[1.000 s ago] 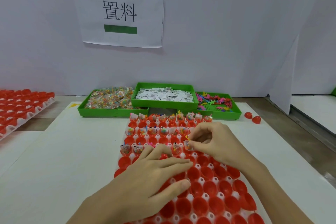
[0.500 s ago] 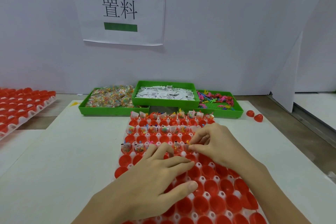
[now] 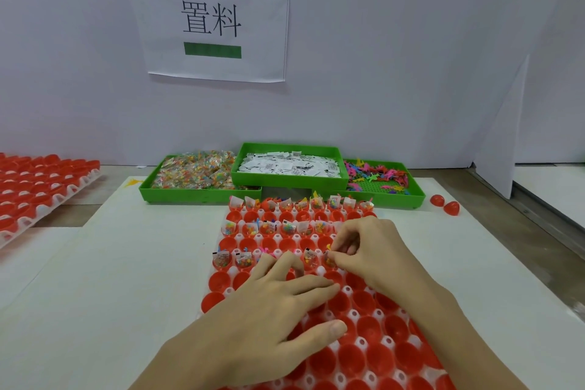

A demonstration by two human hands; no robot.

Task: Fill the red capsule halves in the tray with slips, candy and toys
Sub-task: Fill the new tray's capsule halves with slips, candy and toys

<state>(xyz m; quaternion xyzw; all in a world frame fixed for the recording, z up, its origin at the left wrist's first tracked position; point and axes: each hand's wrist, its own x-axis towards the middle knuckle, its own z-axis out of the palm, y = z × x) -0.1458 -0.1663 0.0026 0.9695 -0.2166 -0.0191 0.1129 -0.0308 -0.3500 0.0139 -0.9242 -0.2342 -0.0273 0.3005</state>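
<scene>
A white tray (image 3: 376, 315) of red capsule halves lies on the white board in front of me. Its far rows hold slips, candy packets and small toys; the near halves (image 3: 380, 358) stand bare. My left hand (image 3: 266, 317) rests flat on the tray's middle with fingers spread. Further right, my right hand (image 3: 370, 250) has curled fingers that pinch a small yellow toy (image 3: 329, 247) over a capsule half in the third filled row.
Three green bins stand behind the tray: candy packets (image 3: 196, 172), paper slips (image 3: 288, 165), coloured toys (image 3: 380, 177). Two loose red halves (image 3: 444, 203) lie at the right. Another tray of red halves (image 3: 38, 187) sits far left. A white wall with a paper sign rises behind.
My right hand has dropped slightly toward the third row with its pinched toy. The left hand stays flat on the tray.
</scene>
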